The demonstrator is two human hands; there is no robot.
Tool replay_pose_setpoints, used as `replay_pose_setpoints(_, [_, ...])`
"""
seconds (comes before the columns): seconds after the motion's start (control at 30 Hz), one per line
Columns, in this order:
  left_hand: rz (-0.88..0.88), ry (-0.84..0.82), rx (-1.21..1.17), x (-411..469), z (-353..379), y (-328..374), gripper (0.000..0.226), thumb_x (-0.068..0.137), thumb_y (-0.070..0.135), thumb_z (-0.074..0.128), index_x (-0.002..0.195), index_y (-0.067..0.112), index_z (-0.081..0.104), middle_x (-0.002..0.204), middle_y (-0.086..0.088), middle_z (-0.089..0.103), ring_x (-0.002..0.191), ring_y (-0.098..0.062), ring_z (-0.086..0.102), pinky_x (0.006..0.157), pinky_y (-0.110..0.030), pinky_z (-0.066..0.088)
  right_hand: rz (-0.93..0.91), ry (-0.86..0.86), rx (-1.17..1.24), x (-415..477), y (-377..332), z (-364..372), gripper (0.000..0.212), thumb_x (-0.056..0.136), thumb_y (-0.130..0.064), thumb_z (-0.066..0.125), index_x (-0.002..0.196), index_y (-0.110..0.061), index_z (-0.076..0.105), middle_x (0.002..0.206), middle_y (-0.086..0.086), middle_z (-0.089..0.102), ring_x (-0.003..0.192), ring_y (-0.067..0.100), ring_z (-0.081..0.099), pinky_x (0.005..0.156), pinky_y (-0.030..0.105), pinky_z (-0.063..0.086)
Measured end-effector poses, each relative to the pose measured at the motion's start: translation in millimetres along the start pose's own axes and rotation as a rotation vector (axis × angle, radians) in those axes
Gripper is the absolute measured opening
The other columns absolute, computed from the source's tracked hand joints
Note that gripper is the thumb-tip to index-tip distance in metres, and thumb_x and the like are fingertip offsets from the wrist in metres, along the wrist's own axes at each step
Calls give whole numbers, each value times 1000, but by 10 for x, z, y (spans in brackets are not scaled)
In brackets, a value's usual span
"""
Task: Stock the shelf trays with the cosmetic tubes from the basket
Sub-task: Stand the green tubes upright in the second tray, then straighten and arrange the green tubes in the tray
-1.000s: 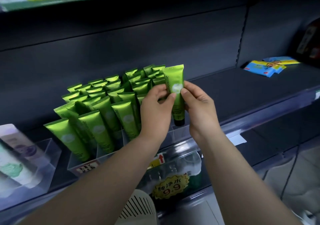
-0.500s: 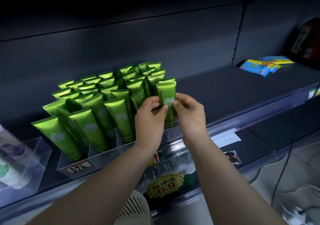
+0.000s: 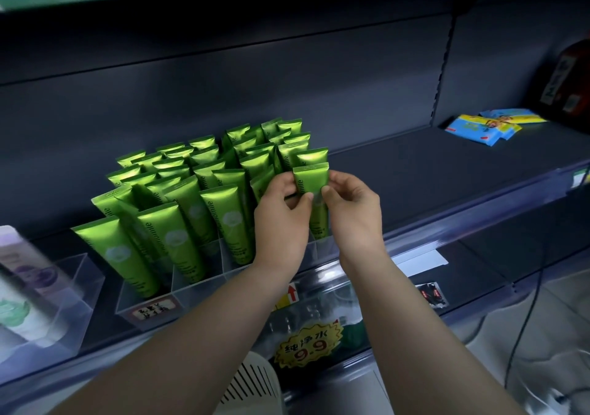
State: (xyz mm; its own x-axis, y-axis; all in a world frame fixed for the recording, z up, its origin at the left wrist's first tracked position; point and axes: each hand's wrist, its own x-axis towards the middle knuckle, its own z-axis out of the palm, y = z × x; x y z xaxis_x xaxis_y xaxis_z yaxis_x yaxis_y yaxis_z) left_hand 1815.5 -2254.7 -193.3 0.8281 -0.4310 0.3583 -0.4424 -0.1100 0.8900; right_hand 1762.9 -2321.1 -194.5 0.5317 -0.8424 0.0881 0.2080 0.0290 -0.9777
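A green cosmetic tube (image 3: 311, 180) stands cap down at the front right of the clear shelf tray (image 3: 198, 288). My left hand (image 3: 281, 219) and my right hand (image 3: 354, 213) pinch it from both sides at its middle, thumbs and forefingers on its face. Several more green tubes (image 3: 223, 203) fill the tray's rows to the left and behind, all leaning back. The white slotted basket (image 3: 252, 382) shows only its rim at the bottom, below my left forearm.
A second clear tray (image 3: 79, 280) with pale tubes stands at the far left. Blue and yellow packets (image 3: 488, 125) lie at the shelf's back right, by a dark bottle (image 3: 568, 82). A yellow 9.9 price tag (image 3: 308, 344) hangs below.
Both hands have lowered the green tube from above the rows into the tray's front right slot. The view has shifted slightly.
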Motion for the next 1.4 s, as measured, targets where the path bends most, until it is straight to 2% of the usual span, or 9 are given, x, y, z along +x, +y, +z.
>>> replay_pose_setpoints(0.1, [7,3,-8,-1,-22,80,39,88,7,61,124,20,53,105,12,56,87,10,53,69,4,38,-42,-11,25,-30,-77,1,27,91,-1,51,112,-15,62,100,-3,68,89,8,64,75,18,50])
replay_pose_setpoints(0.3, [61,-32,-40,27,-76,213,48,89,0,58,132,19,46,130,5,53,120,-7,50,94,-9,38,-159,-5,-15,-69,-227,-5,35,91,-2,54,121,-18,57,114,-9,59,107,0,55,95,16,45])
replay_pose_setpoints(0.47, [193,-82,71,60,-207,344,53,88,3,58,135,25,44,139,9,47,129,-3,42,106,-17,32,-308,-8,-190,-102,-318,-11,38,91,-10,56,126,-25,54,125,-13,50,103,-14,45,88,-2,32])
replay_pose_setpoints(0.53, [311,-93,296,51,-294,399,53,87,8,60,135,24,45,141,11,44,131,-4,38,107,-14,26,-380,4,-298,-148,-345,-11,38,90,-12,56,126,-25,54,131,-11,48,117,-4,43,100,8,33])
replay_pose_setpoints(0.6, [415,-119,530,44,-406,440,53,87,15,61,136,23,44,146,10,38,135,-6,32,109,-14,19,-410,19,-424,-197,-357,2,40,89,-16,56,128,-27,53,139,-9,43,131,8,36,112,33,29])
replay_pose_setpoints(0.67, [481,-151,708,35,-505,440,54,87,22,60,138,22,42,150,8,33,139,-11,28,116,-24,19,-415,7,-575,-251,-349,7,43,89,-22,55,131,-30,50,145,-8,36,138,11,26,115,43,21])
replay_pose_setpoints(0.83, [494,-167,1039,-66,-833,482,53,91,38,47,142,28,34,154,10,25,145,-13,11,119,-36,8,-472,-63,-830,-427,-381,56,49,90,-35,50,138,-32,40,154,-7,22,145,13,5,119,43,-2])
replay_pose_setpoints(1.0, [445,-219,1244,-207,-1147,498,57,93,41,37,147,32,20,158,9,9,146,-14,-7,119,-44,-7,-491,-137,-973,-645,-388,155,59,89,-44,48,143,-32,29,157,-3,10,146,19,-5,118,47,-4])
replay_pose_setpoints(1.4, [330,-187,1239,-699,-1835,364,61,90,45,35,147,32,17,158,9,8,146,-14,-6,118,-45,-9,-582,-284,-1102,-1204,-400,562,65,90,-51,40,147,-32,16,158,-2,-2,145,20,-12,117,46,-7])
